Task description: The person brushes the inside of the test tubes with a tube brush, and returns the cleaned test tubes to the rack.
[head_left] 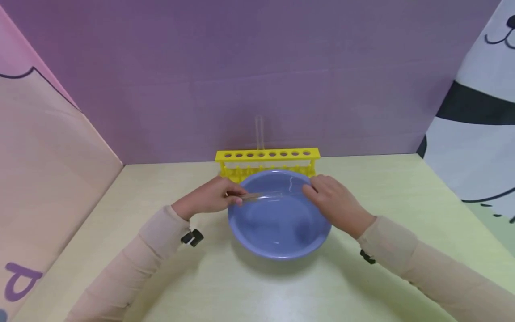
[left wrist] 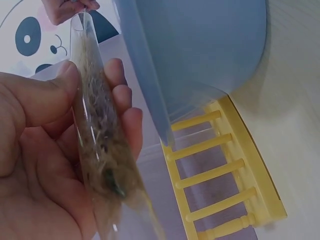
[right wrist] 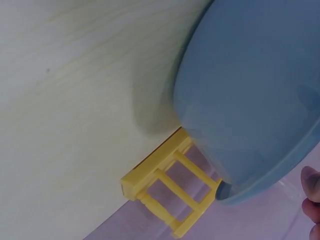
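Observation:
Above the blue basin (head_left: 281, 228), my left hand (head_left: 215, 194) holds a clear glass test tube (head_left: 273, 195) lying nearly level. In the left wrist view the thumb and curled fingers surround the tube (left wrist: 92, 105). Brown and whitish bristles of a test tube brush (left wrist: 107, 150) fill much of its inside. At the tube's mouth my right hand (head_left: 334, 201) pinches the brush's thin wire handle, seen at the top of the left wrist view. Only the fingertips of that hand (right wrist: 312, 192) show in the right wrist view.
Behind the basin a yellow test tube rack (head_left: 267, 154) stands against the purple backdrop (head_left: 261, 80). Another clear test tube (head_left: 259, 132) stands upright in it. The basin sits on a pale wooden table (head_left: 185, 277), with printed cloth panels at both sides.

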The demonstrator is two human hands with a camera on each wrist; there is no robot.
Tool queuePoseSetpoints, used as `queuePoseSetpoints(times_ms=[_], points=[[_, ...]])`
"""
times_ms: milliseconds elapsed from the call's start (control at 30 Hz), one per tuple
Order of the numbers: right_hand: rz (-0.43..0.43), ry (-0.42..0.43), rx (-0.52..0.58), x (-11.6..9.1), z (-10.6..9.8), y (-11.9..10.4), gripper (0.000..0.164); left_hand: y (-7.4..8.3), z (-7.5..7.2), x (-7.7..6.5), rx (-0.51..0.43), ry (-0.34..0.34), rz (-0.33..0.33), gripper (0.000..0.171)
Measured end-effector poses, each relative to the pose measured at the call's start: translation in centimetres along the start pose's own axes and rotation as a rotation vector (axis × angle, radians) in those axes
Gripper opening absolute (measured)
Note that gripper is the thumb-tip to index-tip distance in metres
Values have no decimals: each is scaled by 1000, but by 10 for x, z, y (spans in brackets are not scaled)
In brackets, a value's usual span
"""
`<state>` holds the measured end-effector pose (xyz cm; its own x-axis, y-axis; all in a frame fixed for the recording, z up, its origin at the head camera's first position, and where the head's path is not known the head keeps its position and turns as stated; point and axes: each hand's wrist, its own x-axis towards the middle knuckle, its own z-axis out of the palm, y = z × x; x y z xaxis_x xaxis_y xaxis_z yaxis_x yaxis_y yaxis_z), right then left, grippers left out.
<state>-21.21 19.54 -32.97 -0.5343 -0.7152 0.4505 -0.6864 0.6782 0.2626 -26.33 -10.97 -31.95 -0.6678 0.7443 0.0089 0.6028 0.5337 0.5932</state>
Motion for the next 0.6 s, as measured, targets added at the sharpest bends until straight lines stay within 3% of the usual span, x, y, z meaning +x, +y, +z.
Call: queuePoseSetpoints(times_ms=[600], points=[[-58,121,9,-15,2,13,32,-4,-2,0,-48,-38,-34,22]])
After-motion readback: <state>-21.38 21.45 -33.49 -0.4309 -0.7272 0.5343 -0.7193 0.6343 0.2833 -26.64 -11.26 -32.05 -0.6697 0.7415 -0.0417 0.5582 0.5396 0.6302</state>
